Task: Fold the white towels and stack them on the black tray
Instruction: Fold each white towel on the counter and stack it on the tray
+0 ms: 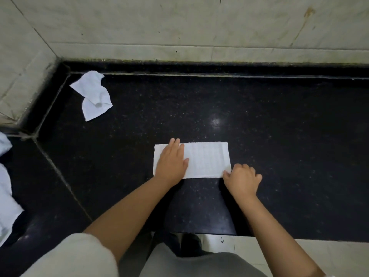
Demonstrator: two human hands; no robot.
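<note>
Standing close against the front edge of the table (pixel 279 136), pale shirt (pixel 75 254) filling the bottom of the view, both bare forearms reaching out over the dark speckled top. Pressing the left hand (pixel 171 161) flat, fingers straight, on the left part of the folded white towel (pixel 207 159), which is lying as a long strip near the front edge, well apart from everything else. Curling the right hand (pixel 242 177) at the strip's near right corner, fingertips seeming to pinch the cloth there (the contact itself being partly hidden by the knuckles). Waiting near the far left corner: a crumpled white towel (pixel 92 95), unfolded. Showing at the left border: more white cloth (pixel 8 198), cut off by the frame; no black tray in view.

Judging the towel light, thin and limp, likely to sag and slip out of line when lifted, yet unlikely to slide on the polished stone while pinned. Best taking hold at the corners of the short right edge, carrying it over to the left edge, keeping the flat palm as anchor.
</note>
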